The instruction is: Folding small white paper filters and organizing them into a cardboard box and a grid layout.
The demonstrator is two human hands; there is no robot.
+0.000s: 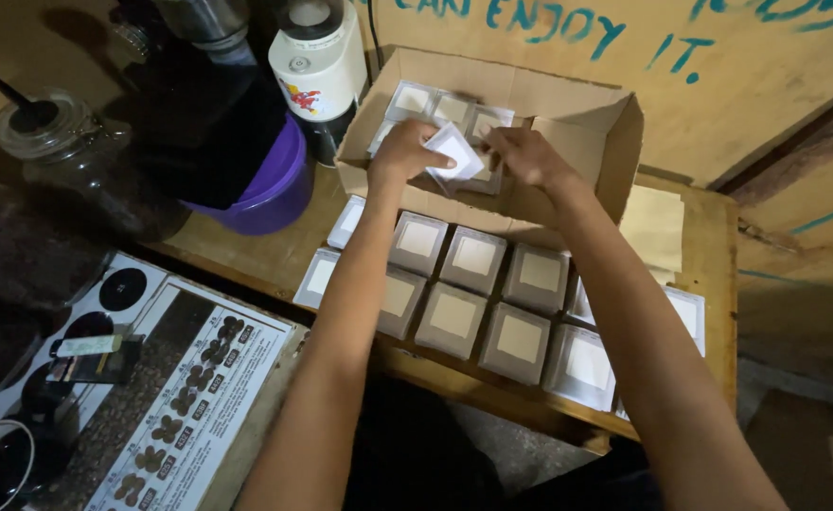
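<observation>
hands meet over the open cardboard box (pixel 568 123) in the upper middle of the frame. left hand (pixel 405 149) pinches a small white square packet (pixel 456 151) by its left edge; right hand (pixel 527 154) sits just right of the packet, fingers curled, and whether it grips anything cannot be told. more packets lie inside the box beneath them. below the box, rows of grey square packets (pixel 478 293) cover the wooden counter (pixel 715 246). a purple bowl (pixel 279 189) stands at upper left.
</observation>
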